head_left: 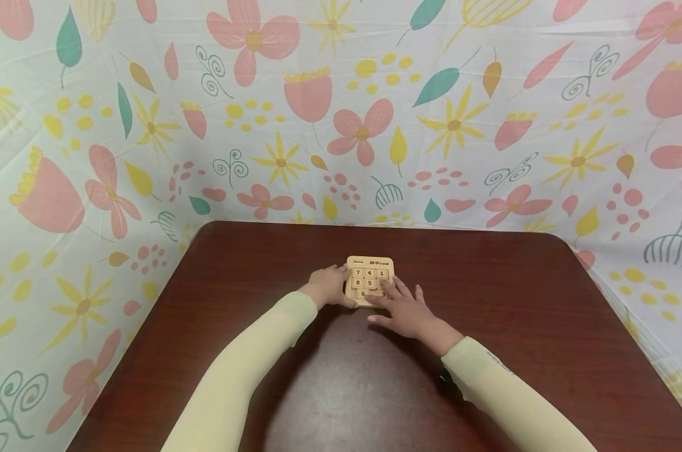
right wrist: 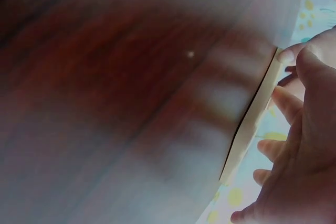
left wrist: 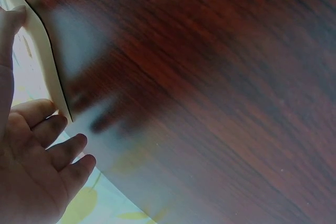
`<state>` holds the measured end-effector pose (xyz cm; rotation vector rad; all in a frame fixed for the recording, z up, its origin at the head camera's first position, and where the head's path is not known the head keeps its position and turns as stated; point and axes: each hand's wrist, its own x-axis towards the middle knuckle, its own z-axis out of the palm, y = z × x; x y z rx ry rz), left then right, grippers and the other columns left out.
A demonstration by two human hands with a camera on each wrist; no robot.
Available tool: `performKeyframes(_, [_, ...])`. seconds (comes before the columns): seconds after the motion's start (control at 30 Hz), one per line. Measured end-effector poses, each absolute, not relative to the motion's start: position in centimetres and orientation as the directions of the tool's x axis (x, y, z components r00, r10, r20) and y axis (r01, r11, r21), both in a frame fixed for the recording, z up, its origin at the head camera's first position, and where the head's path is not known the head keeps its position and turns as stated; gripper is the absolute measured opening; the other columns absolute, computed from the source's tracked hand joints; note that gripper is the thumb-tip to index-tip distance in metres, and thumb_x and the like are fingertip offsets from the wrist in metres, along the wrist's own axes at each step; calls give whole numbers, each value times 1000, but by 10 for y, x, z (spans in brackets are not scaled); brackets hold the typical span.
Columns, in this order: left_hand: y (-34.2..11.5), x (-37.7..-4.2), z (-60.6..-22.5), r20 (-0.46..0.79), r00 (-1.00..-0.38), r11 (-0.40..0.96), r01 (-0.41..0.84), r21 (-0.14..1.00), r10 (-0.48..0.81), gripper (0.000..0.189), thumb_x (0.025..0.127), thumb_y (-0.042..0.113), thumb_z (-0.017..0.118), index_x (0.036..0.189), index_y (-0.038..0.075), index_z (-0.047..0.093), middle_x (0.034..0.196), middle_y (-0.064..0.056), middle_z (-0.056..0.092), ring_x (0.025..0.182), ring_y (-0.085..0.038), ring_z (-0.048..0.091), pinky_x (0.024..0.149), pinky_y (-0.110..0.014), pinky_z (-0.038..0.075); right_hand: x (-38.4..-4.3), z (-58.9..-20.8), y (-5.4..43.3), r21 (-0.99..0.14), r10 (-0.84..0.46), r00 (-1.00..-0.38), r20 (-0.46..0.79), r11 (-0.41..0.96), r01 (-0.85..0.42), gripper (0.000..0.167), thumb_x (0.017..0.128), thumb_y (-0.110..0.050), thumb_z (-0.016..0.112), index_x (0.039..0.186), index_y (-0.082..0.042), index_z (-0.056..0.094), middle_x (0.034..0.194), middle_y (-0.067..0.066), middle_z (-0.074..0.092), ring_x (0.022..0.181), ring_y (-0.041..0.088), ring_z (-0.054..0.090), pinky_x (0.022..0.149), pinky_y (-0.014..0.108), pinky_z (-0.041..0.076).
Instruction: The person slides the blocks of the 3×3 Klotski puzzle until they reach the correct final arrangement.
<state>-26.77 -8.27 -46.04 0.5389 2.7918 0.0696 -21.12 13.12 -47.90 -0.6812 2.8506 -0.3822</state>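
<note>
A wooden sliding number puzzle (head_left: 370, 258) lies flat on the table, its numbered tiles facing up. Rows reading 7, 4, 1 and 8, 5 show, with 6 and 3 lower down; fingers hide part of the right side. My left hand (head_left: 328, 285) holds the puzzle's left side, thumb at the near corner and fingers farther up the edge. In the left wrist view, the light puzzle edge (left wrist: 46, 56) runs between thumb and fingers. Over the right half, my right hand (head_left: 405, 312) spreads fairly straight fingers, some touching the tiles. The right wrist view shows the puzzle's side (right wrist: 252, 119) beside those fingers.
The dark red-brown wooden table (head_left: 341, 389) has rounded far corners and a glossy surface. White cloth (head_left: 318, 144) printed with flowers and leaves hangs behind it and along both sides.
</note>
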Motion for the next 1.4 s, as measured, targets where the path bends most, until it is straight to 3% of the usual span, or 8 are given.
performKeyframes(1.4, [-83, -271, -466, -274, -890, 931, 355, 85, 365, 97, 83, 65, 74, 160, 20, 37, 169, 2, 32, 155, -23, 37, 113, -42, 49, -209, -477, 148, -290, -458, -880, -124, 865, -409, 55, 100, -52, 59, 150, -29, 54, 167, 19, 32, 157, 50, 18, 114, 83, 15])
